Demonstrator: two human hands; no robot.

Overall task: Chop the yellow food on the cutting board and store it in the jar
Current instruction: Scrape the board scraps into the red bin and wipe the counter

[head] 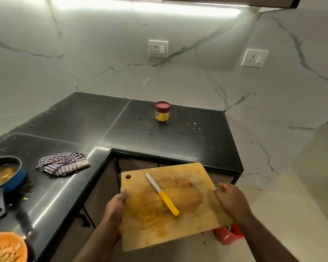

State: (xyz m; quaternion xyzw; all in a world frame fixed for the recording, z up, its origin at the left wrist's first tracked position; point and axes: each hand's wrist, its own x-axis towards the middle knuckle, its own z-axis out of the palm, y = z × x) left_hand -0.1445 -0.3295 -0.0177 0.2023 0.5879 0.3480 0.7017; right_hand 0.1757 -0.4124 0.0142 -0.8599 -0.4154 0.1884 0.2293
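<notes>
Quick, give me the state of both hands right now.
Left hand: grips the left edge of the cutting board, held off the counter.
Right hand: holds the board's right edge, fingers curled at it.

Tan cutting board (187, 229) stained yellow-orange, knife (162, 193) with yellow handle, jar (162, 111) with maroon lid and yellow bits, purple-white checked cloth (62, 163), glossy black surface (178, 137).
</notes>
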